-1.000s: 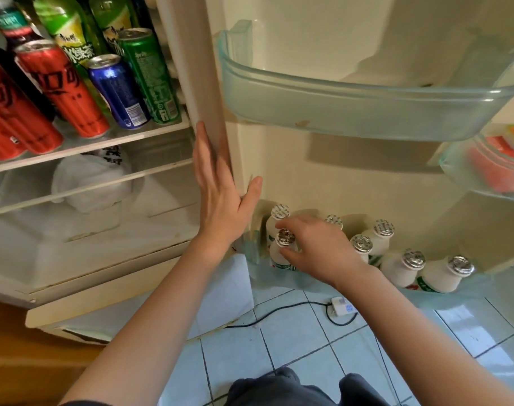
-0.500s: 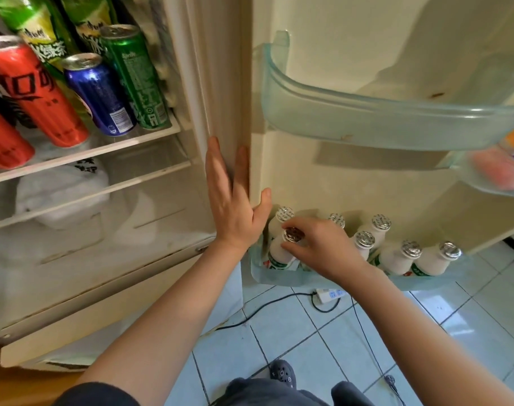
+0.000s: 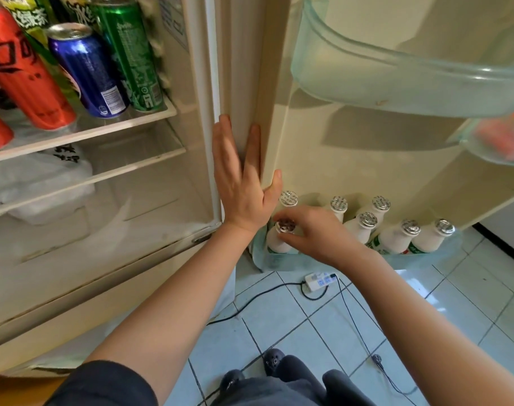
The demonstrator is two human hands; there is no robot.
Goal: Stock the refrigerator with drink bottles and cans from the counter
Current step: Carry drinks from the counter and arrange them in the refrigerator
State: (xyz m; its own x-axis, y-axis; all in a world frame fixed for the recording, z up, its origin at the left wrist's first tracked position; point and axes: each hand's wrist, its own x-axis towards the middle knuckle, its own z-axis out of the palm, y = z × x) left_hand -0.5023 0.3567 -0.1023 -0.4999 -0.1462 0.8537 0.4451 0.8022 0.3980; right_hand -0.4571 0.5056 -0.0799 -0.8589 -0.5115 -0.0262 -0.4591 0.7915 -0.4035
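My right hand [image 3: 311,232] grips the neck of a small white foil-capped bottle [image 3: 277,240] standing at the left end of the lowest door bin [image 3: 425,257]. Several more white bottles [image 3: 396,237] stand in that bin to the right. My left hand [image 3: 242,177] lies flat and open against the fridge's front edge by the door hinge. Inside the fridge, a red can [image 3: 21,74], a blue can [image 3: 85,71] and a green can [image 3: 129,54] stand on a glass shelf [image 3: 83,133].
An empty translucent door bin [image 3: 396,80] juts out above the bottles, and another bin [image 3: 496,142] with pink packets is at right. A white bag [image 3: 39,183] lies on the lower shelf. A power strip [image 3: 318,281] and cables lie on the tiled floor.
The view has shifted right and drawn closer. My right hand stays on the front-left bottle's neck. My left hand has slid slightly up the fridge edge.
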